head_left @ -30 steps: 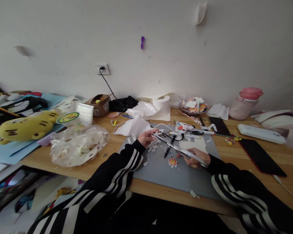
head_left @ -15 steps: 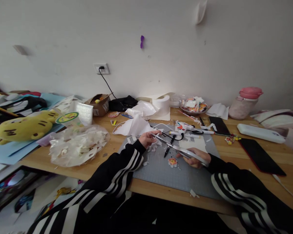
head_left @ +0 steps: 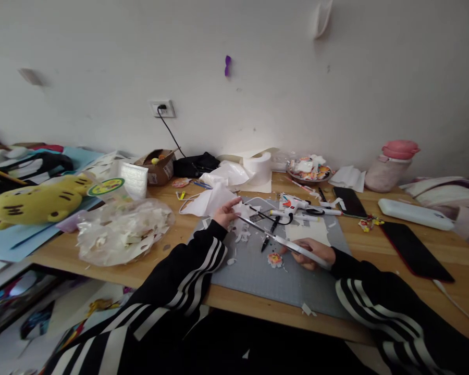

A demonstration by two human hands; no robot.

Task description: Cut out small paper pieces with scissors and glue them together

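Observation:
My right hand (head_left: pixel 309 253) is wrapped round the white handles of a pair of scissors (head_left: pixel 277 239). Their long blades point up and left over a grey cutting mat (head_left: pixel 250 284) and look nearly closed from this angle. Close to the blade tips is my left hand (head_left: pixel 224 213), its fingers drawn together; anything small between them is too unclear to name. A small orange-and-white cutout (head_left: pixel 274 260) lies on the mat below the blades. White paper scraps (head_left: pixel 243 233) and a black pen (head_left: pixel 266 243) are beside it.
Behind the mat are a white glue gun (head_left: pixel 292 202), markers and a paper roll (head_left: pixel 257 165). A plastic bag of scraps (head_left: pixel 121 234) and a yellow plush toy (head_left: pixel 42 202) lie left. Phones (head_left: pixel 416 251) and a pink-lidded bottle (head_left: pixel 391 165) stand or lie right.
My left hand has moved up and left, slightly away from the scissors. The scissor blades look closer together than before. The cutout stays in place on the mat.

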